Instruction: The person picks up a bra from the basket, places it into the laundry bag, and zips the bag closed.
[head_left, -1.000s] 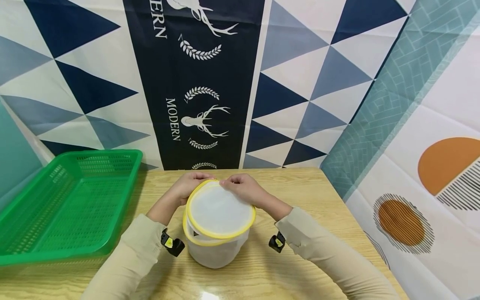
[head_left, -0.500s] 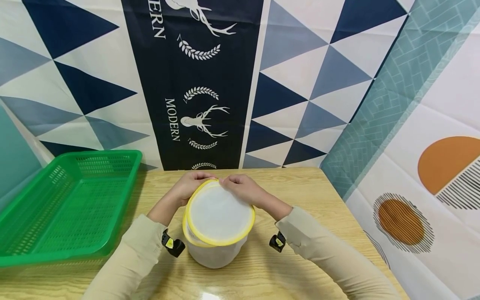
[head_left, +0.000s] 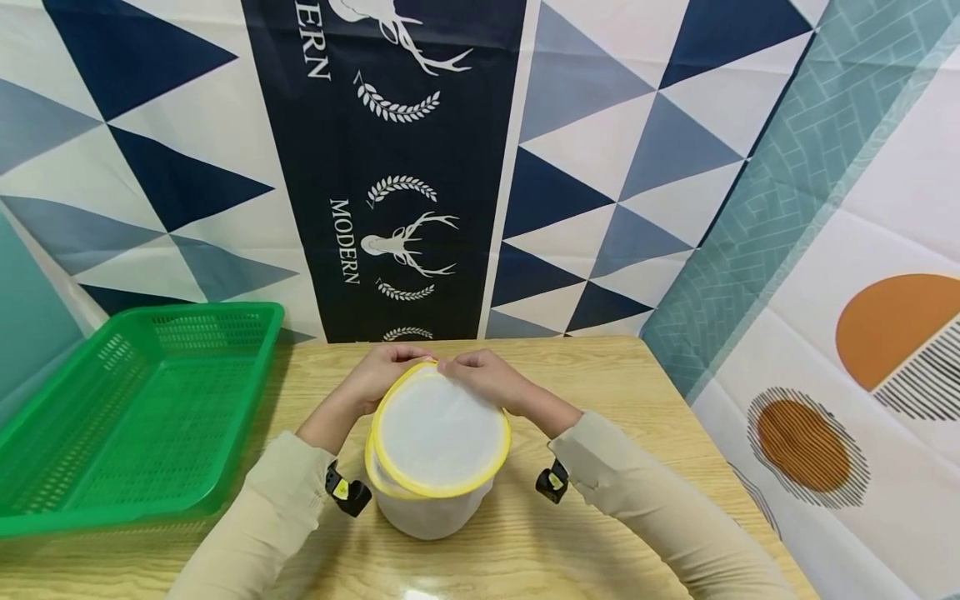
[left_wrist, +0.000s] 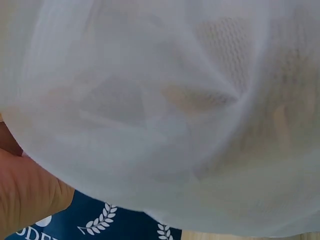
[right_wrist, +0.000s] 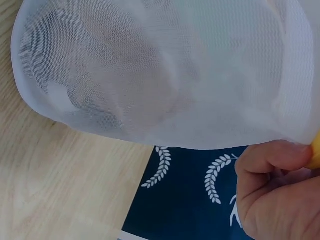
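A white mesh laundry bag with yellow piping stands upright on the table in the head view. Its round white lid sits slightly off to the right of the bag's rim, with a narrow gap at the left. At the far edge my right hand pinches the yellow trim; the right wrist view shows its thumb and curled forefinger there. Beside it, my left hand grips the rim from the back left, fingertips partly hidden. Mesh cloth fills most of the left wrist view, covering much of the left hand.
A green plastic basket with perforated walls stands on the left of the wooden table. Patterned cloth hangs behind the table, and another printed cloth hangs along the right side.
The lid's near edge has come down a little over the bag's rim, narrowing the gap at the front. Both hands stay almost in place at the far edge.
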